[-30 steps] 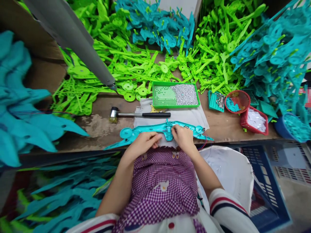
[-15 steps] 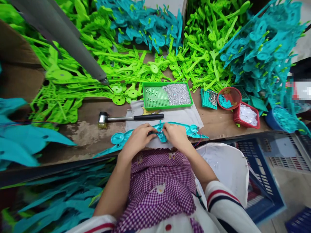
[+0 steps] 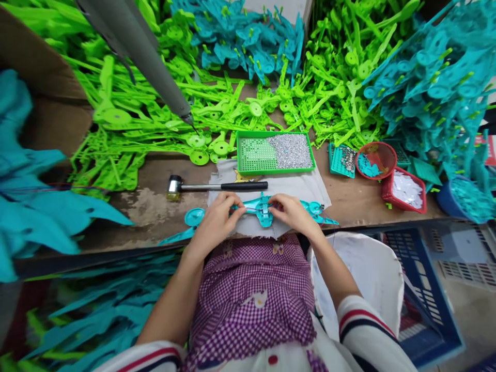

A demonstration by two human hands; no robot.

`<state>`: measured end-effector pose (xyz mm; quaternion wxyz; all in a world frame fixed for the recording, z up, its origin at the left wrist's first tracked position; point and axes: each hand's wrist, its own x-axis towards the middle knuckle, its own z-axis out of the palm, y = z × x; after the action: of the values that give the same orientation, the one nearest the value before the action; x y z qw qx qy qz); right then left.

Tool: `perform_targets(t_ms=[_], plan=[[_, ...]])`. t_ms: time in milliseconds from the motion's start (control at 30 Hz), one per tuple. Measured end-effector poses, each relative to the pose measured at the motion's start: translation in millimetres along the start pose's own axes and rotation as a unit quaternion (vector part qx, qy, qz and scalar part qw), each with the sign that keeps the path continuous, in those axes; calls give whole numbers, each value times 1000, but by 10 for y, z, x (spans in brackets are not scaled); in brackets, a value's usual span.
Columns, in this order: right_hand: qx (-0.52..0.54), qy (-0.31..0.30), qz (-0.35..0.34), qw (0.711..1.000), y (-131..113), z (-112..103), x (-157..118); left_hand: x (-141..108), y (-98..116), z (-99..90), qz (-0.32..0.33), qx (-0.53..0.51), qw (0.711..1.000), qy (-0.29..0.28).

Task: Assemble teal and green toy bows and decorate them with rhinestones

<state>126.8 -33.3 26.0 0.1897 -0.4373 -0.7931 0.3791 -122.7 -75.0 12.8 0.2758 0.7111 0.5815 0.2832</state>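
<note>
A long turquoise plastic part (image 3: 265, 216) lies across the near edge of the bench on a pale cloth (image 3: 310, 187), its middle piece showing between my hands. My left hand (image 3: 221, 214) is closed in a pinch left of that middle piece. From its fingertips a thin dark wire (image 3: 251, 208) runs over the part. On the other side my right hand (image 3: 291, 212) pinches at the part's middle, close to the wire; what sits between its fingertips is too small to make out. Beyond the hands rests a hammer (image 3: 244, 186) with a black grip.
Behind the cloth stands a green tray (image 3: 253, 168) of small metal pieces. To its right are a small teal tray (image 3: 336, 160), a red bowl (image 3: 387, 155) and a red basket (image 3: 423, 201). Green parts (image 3: 155, 124) pile up behind; a grey tool (image 3: 163, 82) hangs above them.
My hands have moved apart from the middle piece, uncovering more of it. The wire now shows stretched out from my left fingertips. The whole view has shifted slightly.
</note>
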Motion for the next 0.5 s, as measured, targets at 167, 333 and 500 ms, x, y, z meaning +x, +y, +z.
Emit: perform_targets(t_ms=[167,333,500], plan=[[33,13,-56,998,102,28,-7,-193,-20,36,-12,45,997,57],[-62,-22,-61,996,99,71,4,-174,-94,60,-18,33,998,57],[-178,-76,-79,978,-4,30,10,-112,-162,32,-5,22,999,25]])
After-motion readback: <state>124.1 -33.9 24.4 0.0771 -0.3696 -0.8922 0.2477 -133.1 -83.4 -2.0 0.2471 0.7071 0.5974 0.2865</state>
